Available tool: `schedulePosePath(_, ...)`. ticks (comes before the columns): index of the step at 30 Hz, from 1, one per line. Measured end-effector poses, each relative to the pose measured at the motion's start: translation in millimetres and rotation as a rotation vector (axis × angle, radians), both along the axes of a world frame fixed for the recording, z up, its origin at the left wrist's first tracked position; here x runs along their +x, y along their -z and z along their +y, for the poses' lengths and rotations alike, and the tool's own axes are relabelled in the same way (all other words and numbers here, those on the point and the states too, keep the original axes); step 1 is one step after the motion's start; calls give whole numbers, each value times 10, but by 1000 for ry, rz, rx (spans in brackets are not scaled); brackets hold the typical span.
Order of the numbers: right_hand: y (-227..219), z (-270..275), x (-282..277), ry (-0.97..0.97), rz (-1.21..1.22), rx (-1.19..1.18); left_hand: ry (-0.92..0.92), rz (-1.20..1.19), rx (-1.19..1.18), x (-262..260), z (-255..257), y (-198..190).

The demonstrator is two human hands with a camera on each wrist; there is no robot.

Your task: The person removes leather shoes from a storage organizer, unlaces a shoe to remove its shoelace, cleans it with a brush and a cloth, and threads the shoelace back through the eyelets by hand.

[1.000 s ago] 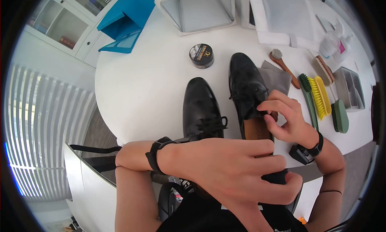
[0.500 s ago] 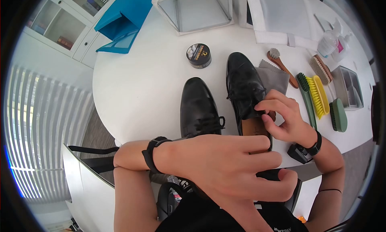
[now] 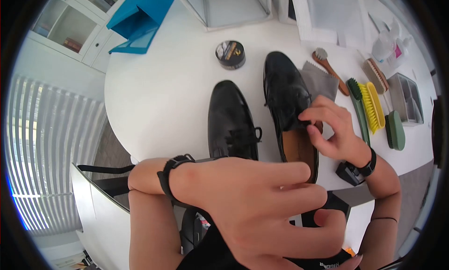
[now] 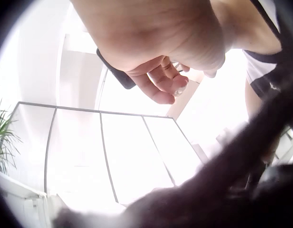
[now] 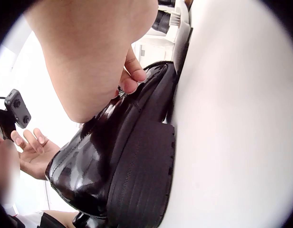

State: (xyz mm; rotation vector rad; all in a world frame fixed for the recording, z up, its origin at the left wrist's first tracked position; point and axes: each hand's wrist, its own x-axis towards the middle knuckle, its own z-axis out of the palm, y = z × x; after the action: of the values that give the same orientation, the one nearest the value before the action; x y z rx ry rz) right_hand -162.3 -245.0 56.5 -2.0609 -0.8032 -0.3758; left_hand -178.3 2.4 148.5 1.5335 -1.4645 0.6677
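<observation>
Two black lace-up shoes stand on the white table in the head view: the left shoe (image 3: 229, 115) and the right shoe (image 3: 284, 83), whose tan insole shows. At the right shoe's tongue, the right hand (image 3: 336, 129) pinches the edge of the opening between thumb and index finger. In the right wrist view this hand (image 5: 99, 52) is over the glossy shoe (image 5: 82, 175). The left hand (image 3: 262, 202) hovers close to the head camera with loosely bent fingers, holding nothing, and hides the shoes' near parts. Its bent fingers also show in the left wrist view, where the hand (image 4: 160, 42) is empty.
A round polish tin (image 3: 230, 55) sits beyond the shoes. On the right lie a grey cloth (image 3: 322, 80), a wooden dauber (image 3: 332, 71), a yellow brush (image 3: 372, 106), green brushes and a clear box (image 3: 406, 99). Behind are a blue holder (image 3: 140, 24) and white-framed bins.
The table and shoes appear slightly higher in the head view. The left hand has moved a little left and lower in the picture. The right hand keeps its hold at the right shoe.
</observation>
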Motion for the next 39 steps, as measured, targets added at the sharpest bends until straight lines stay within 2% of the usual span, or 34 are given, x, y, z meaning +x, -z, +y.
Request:
schedulePosePath(6, 29, -7, -3, 7, 14, -5, -67, 177, 155, -169, -24, -198)
schedulePosePath(9, 29, -9, 10, 6, -4, -14, -96, 239, 229, -95, 59, -257)
schedulePosePath(13, 77, -6, 18, -3, -32, 4, -143, 325, 345, -243, 188, -458)
schedulePosePath(22, 28, 8, 5, 14, -29, 1, -216, 350, 579, 34, 81, -634)
schedulePosePath(24, 22, 4, 5, 10, -30, -4, -202, -72, 332, 385, 163, -196)
schedulePosePath(26, 25, -1, -2, 6, -34, 2, -308, 222, 282, 537, 127, -175)
schedulePosePath(28, 38, 4, -19, 1, 33, 27, -270, 303, 328, 672, 130, -231)
schedulePosePath(30, 32, -5, -17, 7, 19, 7, -259, 517, 570, 836, 183, -159)
schedulePosePath(34, 54, -18, -16, -7, 22, 6, -232, 574, 608, 1019, 119, 54)
schedulePosePath(37, 60, -20, -21, -14, 24, 7, -263, 443, 593, 1082, 83, 153)
schedulePosePath(39, 59, -15, -22, -11, 18, 0, -285, 531, 624, 1080, 80, 183)
